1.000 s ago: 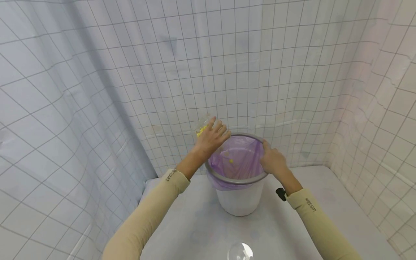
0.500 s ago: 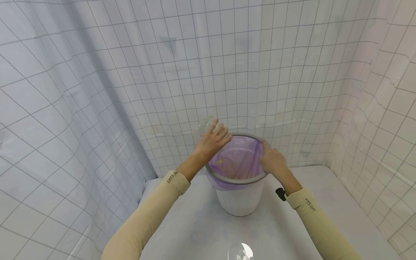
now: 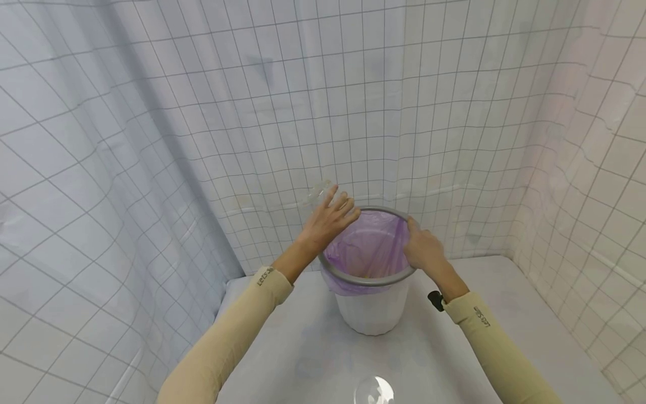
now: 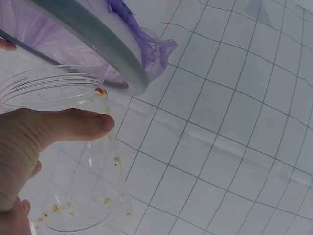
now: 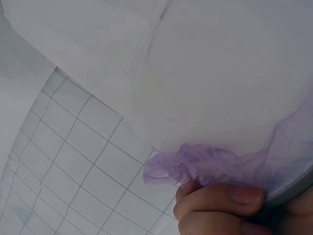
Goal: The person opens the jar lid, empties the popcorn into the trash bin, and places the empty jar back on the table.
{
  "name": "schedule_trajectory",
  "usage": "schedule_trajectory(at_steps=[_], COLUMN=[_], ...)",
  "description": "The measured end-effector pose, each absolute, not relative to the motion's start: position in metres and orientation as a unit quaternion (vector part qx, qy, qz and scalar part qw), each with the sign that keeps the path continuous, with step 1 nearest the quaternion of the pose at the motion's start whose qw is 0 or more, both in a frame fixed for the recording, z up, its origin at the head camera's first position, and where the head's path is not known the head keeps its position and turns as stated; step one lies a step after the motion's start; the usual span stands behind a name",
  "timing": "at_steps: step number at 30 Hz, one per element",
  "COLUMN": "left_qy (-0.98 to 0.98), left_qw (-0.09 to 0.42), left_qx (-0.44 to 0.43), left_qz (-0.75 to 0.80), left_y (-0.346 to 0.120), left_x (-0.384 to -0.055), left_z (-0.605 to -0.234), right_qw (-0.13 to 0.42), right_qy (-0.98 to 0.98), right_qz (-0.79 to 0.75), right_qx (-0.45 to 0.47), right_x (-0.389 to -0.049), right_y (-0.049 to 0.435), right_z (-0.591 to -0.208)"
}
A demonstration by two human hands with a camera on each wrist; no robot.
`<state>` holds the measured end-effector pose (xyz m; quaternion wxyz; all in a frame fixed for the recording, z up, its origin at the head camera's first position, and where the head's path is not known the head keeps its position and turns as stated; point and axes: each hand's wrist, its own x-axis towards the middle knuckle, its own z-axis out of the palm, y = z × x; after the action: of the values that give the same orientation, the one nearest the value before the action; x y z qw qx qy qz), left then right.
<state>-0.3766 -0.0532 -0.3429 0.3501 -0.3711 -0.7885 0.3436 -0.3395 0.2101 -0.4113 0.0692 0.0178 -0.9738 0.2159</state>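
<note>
My left hand (image 3: 330,221) grips a clear jar (image 4: 93,181), tipped with its threaded mouth at the rim of a white trash can (image 3: 372,311). A few small yellow-brown crumbs (image 4: 61,208) cling inside the jar. The can has a grey rim ring (image 3: 363,281) over a purple bag (image 3: 373,241) that lines it. At the can's right side, my right hand (image 3: 424,247) holds the rim, fingers curled over the ring and bag edge in the right wrist view. Some yellow bits show low inside the bag.
A clear dome-shaped lid (image 3: 373,391) lies on the white tabletop (image 3: 308,348) near the front edge of the view. Sheets with a grid pattern (image 3: 363,112) hang behind the table and along both sides.
Yellow pieces seen in the jar a second ago have dropped out into the bag, leaving crumbs. The left hand has tilted the jar slightly; the right hand stays on the rim.
</note>
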Motion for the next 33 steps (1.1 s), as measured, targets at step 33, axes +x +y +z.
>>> schedule_trajectory(at_steps=[33], left_qy=[-0.824], left_qw=[0.217], left_qx=[-0.254], left_qz=[-0.458], left_y=[-0.132], left_x=[-0.341], left_z=[-0.357], right_qw=[0.063], right_qy=[-0.975], right_qz=[0.212], right_qx=[0.019], right_x=[-0.342], right_y=[0.21], right_z=[-0.412])
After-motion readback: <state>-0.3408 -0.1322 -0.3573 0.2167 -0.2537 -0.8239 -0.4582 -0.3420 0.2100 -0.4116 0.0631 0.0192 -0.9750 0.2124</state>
